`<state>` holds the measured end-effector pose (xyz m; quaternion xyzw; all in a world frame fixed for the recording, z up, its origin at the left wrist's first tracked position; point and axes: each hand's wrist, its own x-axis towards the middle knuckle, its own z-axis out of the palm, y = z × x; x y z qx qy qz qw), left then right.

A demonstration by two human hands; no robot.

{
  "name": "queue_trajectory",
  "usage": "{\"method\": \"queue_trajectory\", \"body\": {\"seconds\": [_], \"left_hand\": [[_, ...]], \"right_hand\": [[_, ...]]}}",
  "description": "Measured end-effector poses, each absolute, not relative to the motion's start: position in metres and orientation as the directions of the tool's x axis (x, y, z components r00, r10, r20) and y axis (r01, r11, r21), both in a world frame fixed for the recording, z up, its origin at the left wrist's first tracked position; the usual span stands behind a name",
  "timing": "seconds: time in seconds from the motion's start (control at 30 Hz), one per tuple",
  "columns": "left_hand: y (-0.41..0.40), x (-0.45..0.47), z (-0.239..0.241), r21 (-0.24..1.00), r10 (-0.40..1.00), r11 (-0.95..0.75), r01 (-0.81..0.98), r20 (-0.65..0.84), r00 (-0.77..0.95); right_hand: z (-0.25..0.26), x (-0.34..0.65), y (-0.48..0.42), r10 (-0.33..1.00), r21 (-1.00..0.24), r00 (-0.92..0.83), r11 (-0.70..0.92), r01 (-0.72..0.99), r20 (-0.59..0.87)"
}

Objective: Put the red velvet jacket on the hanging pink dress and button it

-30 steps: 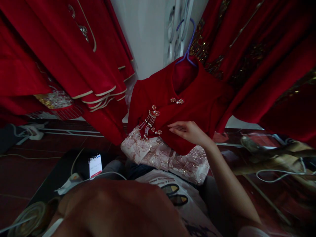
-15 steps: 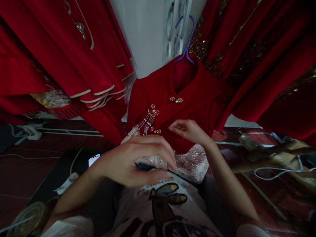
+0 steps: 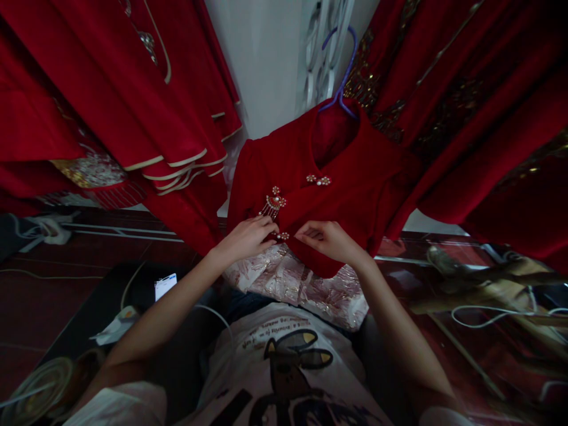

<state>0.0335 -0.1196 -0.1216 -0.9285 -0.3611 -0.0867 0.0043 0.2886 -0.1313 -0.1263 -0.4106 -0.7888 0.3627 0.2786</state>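
A red jacket (image 3: pixel 355 195) hangs on a purple hanger (image 3: pixel 341 94), its lower part over a shiny pale pink fabric (image 3: pixel 284 275) on my lap. Pearl-beaded flower fastenings (image 3: pixel 318 180) sit below the collar. A fan-shaped beaded tassel ornament (image 3: pixel 273 204) is at the jacket's left side. My left hand (image 3: pixel 252 238) covers the lower tassel strands, its bent fingers closed on the jacket beside a small beaded flower (image 3: pixel 283 236). Just right of that flower, my right hand (image 3: pixel 327 239) is closed in a pinch over the red cloth; anything between its fingertips is too small to make out.
Red garments with pale piping (image 3: pixel 186 157) hang at left, and red garments with gold sequins (image 3: pixel 452 118) at right. A phone-like white object (image 3: pixel 165 286) lies on a dark surface at left, near a lidded cup (image 3: pixel 42 381). Looped white cord (image 3: pixel 479 313) lies at right.
My left hand has moved forward from over my lap to the jacket beside the lower beaded flower. My right hand has shifted slightly left and down, still pinched.
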Motion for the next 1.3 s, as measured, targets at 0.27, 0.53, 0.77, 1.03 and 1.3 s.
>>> {"method": "queue_trajectory", "body": {"seconds": [0.27, 0.53, 0.77, 1.03, 1.3], "left_hand": [[-0.114, 0.041, -0.137, 0.066, 0.660, -0.741, 0.668, 0.250, 0.708], [-0.112, 0.046, -0.143, 0.220, 0.704, -0.707, 0.672, 0.305, 0.641], [-0.116, 0.051, -0.147, 0.310, 0.722, -0.690, 0.654, 0.348, 0.597], [-0.107, 0.050, -0.121, 0.265, 0.653, -0.694, 0.669, 0.624, 0.430], [-0.066, 0.038, -0.089, -0.044, 0.538, -0.753, 0.656, 0.533, 0.653]], "right_hand": [[-0.143, 0.284, -0.126, 0.900, -0.727, -0.424, 0.355, 0.587, 0.098], [-0.144, 0.281, -0.126, 0.890, -0.739, -0.441, 0.372, 0.562, 0.113], [-0.142, 0.278, -0.126, 0.890, -0.763, -0.435, 0.376, 0.526, 0.139], [-0.127, 0.292, -0.127, 0.888, -0.796, -0.434, 0.369, 0.480, 0.150], [-0.118, 0.300, -0.129, 0.893, -0.802, -0.429, 0.355, 0.480, 0.138]]}}
